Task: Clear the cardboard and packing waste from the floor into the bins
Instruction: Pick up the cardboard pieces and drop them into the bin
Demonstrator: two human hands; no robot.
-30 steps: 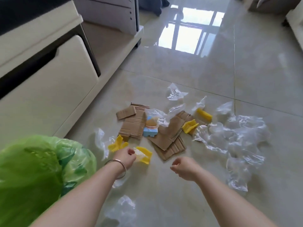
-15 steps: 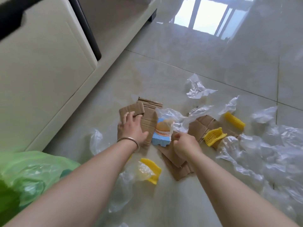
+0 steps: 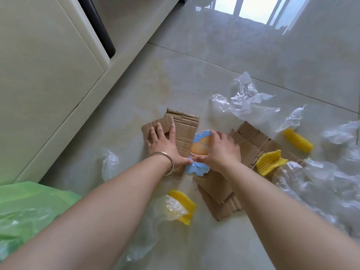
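Observation:
Torn brown cardboard pieces lie on the tiled floor: one stack on the left, another on the right. My left hand rests flat on the left stack with its fingers spread. Between the stacks lies a blue printed card with an orange picture. My right hand grips that card, thumb on its near side and fingers over its far edge. More cardboard lies under my right forearm. A green bin bag fills the bottom left corner.
Crumpled clear plastic lies beyond the cardboard, and a large mass of it lies at the right. Several yellow foam pieces are scattered about, one by the right cardboard, one near my left forearm. A cream cabinet stands at the left.
Both hands have reached further forward. My left hand has settled flat on the left cardboard. My right hand has moved onto the blue card and taken hold of it. The camera has come closer.

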